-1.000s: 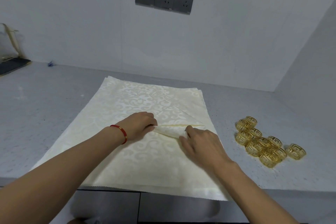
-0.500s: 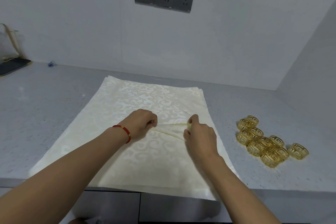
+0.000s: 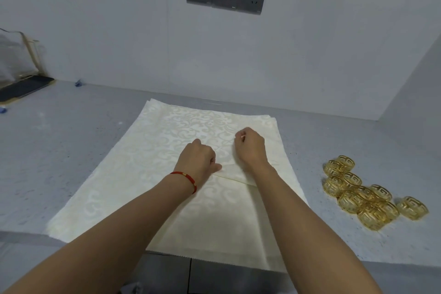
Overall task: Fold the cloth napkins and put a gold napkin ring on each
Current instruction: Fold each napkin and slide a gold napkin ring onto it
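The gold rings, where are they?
The gold rings lie in a pile on the counter, to the right of the napkins and the right hand.

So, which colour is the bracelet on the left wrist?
Red with small gold beads, seen in the head view.

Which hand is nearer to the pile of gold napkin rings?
Right. The right hand is on the napkin, closer to the gold napkin rings; the left hand lies beyond it, farther from them.
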Tool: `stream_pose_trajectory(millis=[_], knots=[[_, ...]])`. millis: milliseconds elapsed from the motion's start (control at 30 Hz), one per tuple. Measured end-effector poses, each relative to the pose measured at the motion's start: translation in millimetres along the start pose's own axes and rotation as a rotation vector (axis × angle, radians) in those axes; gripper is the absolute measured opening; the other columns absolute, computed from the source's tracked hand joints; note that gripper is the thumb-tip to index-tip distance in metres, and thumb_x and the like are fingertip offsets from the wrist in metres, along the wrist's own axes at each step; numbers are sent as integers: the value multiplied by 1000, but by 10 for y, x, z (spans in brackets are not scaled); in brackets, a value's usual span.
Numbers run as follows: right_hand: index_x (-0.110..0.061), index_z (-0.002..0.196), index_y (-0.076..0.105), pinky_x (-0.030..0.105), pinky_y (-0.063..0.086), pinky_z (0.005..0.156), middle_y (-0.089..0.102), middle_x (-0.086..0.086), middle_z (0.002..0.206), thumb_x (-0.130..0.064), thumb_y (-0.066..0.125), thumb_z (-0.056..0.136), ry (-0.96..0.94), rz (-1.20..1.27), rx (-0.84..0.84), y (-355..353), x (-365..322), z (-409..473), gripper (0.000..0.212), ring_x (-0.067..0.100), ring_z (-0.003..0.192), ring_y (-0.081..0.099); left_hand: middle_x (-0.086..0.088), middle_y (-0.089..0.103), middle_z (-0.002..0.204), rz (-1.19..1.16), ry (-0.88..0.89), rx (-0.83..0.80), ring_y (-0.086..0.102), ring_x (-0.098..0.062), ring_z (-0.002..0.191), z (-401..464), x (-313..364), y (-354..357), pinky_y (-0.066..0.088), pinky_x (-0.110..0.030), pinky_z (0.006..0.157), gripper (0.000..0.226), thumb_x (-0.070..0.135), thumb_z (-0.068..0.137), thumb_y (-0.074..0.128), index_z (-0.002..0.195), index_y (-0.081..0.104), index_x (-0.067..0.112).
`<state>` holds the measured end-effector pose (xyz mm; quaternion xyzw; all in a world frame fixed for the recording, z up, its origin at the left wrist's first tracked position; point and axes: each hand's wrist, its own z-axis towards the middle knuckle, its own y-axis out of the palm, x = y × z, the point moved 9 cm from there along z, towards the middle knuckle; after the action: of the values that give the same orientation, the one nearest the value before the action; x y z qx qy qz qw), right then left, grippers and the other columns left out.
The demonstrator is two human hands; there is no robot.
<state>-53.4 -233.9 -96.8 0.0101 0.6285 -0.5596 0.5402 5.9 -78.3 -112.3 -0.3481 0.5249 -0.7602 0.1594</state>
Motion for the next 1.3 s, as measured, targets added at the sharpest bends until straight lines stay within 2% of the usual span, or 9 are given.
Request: stream_pose_trajectory(millis=[200,333,467,633,767,900,1033,1133,1300], knots=[[-6,125,61,33,48,97,61,11,126,-12,49,100,175,185,74,96,499,-12,28,27,115,59,-1,58,80,-105,-97,42,56,-22,75,-48,-101,50,40,-32,63,27,31,96,61,77,51,15],[-3,117,68,34,48,93,68,10,116,-18,50,99,155,132,17,182,472,43,30,28,109,63,-6,48,113,-125,-187,120,48,-22,74,-72,-187,82,37,-32,69,20,29,100,56,105,51,10],[-16,63,40,37,40,64,45,3,67,-39,50,91,164,213,-21,185,473,44,38,22,63,42,-5,48,115,-195,-245,94,50,-19,81,-40,-271,132,37,-28,74,19,31,97,60,101,64,12],[-20,62,36,35,40,67,44,0,74,-61,58,86,176,318,-6,125,452,-21,53,18,66,43,7,58,89,-291,-101,182,52,-16,89,-135,-229,42,32,-20,67,11,27,93,61,85,67,23],[-17,82,56,29,40,74,59,3,100,-30,61,86,110,351,29,63,449,-51,15,18,86,56,3,64,84,-199,94,222,46,-18,84,-258,-125,24,29,-21,69,24,11,99,55,81,71,15],[-21,107,58,32,44,80,49,-2,114,-13,61,89,-151,-11,-21,-51,293,-137,20,15,95,51,-1,61,81,-82,158,245,45,-20,81,-258,-65,45,41,-31,69,21,1,94,60,78,71,11],[-26,97,64,34,37,79,56,-10,99,-17,58,98,-711,-400,-12,-69,0,-485,10,15,90,47,0,55,73,68,247,234,47,-20,72,-239,19,75,47,-36,55,27,-13,73,72,70,64,12],[-28,90,66,35,41,78,62,-11,89,-29,54,101,-766,-423,-182,-84,2,-527,17,14,82,52,0,53,74,205,261,189,48,-21,72,-197,56,93,48,-37,55,24,-8,76,71,73,62,14],[-20,78,70,43,50,77,66,-4,81,-18,65,90,-664,-406,-392,-89,41,-433,13,17,76,56,-2,55,85,130,189,80,47,-20,82,-82,105,43,46,-37,70,25,25,101,55,82,62,10]])
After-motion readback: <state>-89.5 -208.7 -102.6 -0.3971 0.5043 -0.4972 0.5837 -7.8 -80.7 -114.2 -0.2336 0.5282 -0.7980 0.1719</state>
